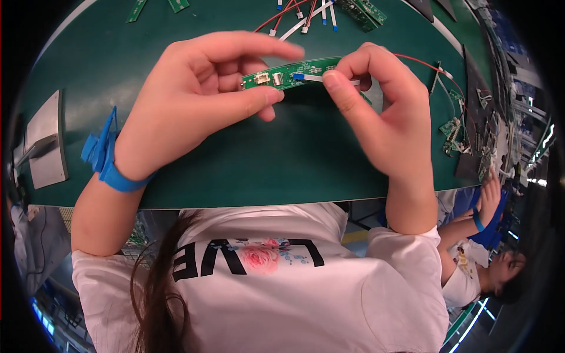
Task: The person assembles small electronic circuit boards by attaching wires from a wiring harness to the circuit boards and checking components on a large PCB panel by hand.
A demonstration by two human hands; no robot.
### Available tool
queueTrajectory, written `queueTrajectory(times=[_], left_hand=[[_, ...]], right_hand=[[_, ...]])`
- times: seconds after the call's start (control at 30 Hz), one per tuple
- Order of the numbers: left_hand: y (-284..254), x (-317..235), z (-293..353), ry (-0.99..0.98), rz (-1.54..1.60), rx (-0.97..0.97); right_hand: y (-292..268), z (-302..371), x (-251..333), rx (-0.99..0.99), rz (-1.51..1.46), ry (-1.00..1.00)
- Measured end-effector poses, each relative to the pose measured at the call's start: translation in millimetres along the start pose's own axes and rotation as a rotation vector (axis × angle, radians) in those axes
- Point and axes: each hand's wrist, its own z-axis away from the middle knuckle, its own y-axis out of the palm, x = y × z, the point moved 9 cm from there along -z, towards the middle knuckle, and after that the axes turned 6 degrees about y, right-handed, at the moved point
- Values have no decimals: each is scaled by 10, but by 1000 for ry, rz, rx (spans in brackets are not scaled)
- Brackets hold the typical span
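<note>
Above the table I hold a narrow green circuit board [288,76] in front of me, roughly level. My left hand [194,88] grips its left end between the thumb and the lower fingers, while the index finger is lifted and slightly blurred. My right hand [391,112] is at the board's right part, thumb and index finger pinched on a flat white ribbon cable [313,77]. The cable's blue tip [299,77] points left, toward a small white connector [278,79] on the board. Whether the tip touches the board I cannot tell. Part of the cable is hidden behind my right fingers.
The green tabletop [265,165] has ribbon cables and red wires [306,23] at the back, beside stacked circuit boards [362,13]. More boards and wires [453,129] lie at the right. A metal plate [48,141] stands at the left. A co-worker's hand [489,194] is at the far right.
</note>
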Motion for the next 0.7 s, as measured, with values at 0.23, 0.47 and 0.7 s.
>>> queueTrajectory(times=[0.23,0.47,0.7], left_hand=[[-99,-6,120,-106,8,-90],[-109,48,159,-144,132,-126],[-57,151,206,-229,235,-99]], right_hand=[[39,106,247,-160,85,-285],[108,85,219,-92,94,-234],[161,106,144,-90,15,-203]])
